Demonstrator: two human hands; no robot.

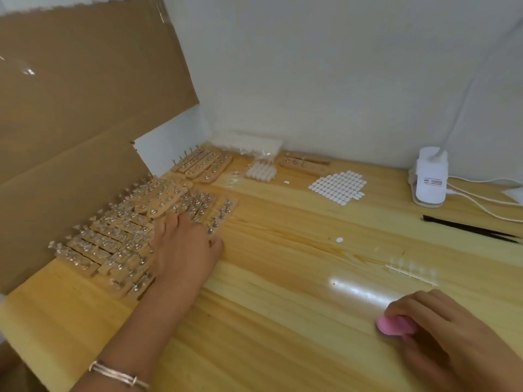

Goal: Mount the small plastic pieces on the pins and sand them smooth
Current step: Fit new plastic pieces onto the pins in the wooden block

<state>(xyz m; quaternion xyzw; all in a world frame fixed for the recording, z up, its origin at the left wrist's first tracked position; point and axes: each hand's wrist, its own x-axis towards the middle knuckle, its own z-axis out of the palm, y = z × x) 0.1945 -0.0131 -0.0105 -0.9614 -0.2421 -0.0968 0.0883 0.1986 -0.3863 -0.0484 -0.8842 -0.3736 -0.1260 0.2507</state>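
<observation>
My left hand lies with stretched fingers on the pin strips at the tabletop's left edge, where clear plastic pieces sit on the pins. My right hand, near the front right corner, clamps the pink sanding block. I should lift one strip by its wood, never by the pins.

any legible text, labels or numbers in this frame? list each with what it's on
label on the white device: printed lines and a barcode-like block, too blurred to read.
No text visible on the cardboard, the sheet of white stickers or the pink block in the right hand.
Nothing legible overall.
</observation>
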